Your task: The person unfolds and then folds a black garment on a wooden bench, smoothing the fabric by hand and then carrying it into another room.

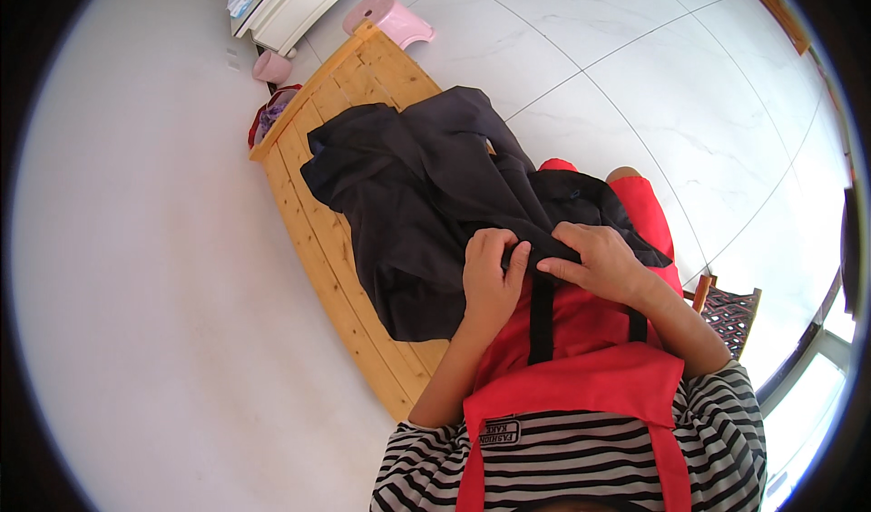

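Note:
A dark, nearly black cloth garment (408, 199) lies in loose folds over a wooden bench and reaches across my lap. My left hand (493, 260) grips a gathered edge of it between thumb and fingers. Close by on the right, my right hand (592, 257) pinches the same edge, thumb below and fingers above. The short stretch of cloth between both hands is bunched. Part of the dark cloth, with a small blue mark, hangs towards my knee. Beneath the hands is a red apron (578, 315) with black straps, worn over a striped shirt.
The slatted wooden bench (326, 267) runs along a white wall. Beyond its far end stand a pink plastic stool (391, 19), a pink bin (272, 68) and a white cabinet (306, 5). A seat with a woven pattern (731, 318) is at the right, on the tiled floor.

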`<action>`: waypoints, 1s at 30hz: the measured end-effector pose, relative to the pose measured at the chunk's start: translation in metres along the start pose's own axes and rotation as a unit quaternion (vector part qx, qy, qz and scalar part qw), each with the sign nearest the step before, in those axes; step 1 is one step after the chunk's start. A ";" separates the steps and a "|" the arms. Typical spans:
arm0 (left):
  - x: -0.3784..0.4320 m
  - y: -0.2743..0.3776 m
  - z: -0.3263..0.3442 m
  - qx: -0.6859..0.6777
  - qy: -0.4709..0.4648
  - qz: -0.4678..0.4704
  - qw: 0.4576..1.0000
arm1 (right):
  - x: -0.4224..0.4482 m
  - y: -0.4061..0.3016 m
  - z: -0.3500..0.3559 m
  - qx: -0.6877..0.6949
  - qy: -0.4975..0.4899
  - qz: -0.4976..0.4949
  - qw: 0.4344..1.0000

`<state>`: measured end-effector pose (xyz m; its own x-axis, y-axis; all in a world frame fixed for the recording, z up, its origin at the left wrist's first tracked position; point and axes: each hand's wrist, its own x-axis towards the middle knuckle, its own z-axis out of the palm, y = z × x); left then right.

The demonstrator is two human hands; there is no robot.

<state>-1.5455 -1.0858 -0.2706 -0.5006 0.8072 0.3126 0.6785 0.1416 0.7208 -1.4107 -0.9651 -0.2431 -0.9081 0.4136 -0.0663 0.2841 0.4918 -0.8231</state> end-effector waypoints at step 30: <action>0.032 -0.042 -0.025 0.181 0.101 0.075 0.975 | -0.017 0.005 -0.026 0.052 -0.009 0.033 0.998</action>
<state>-1.6035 -1.0799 -0.2752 -0.4517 0.7107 0.5393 0.8795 0.2533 0.4029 -1.3852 -0.9494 -0.2315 -0.8938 0.4285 -0.1321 0.3114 0.3811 -0.8705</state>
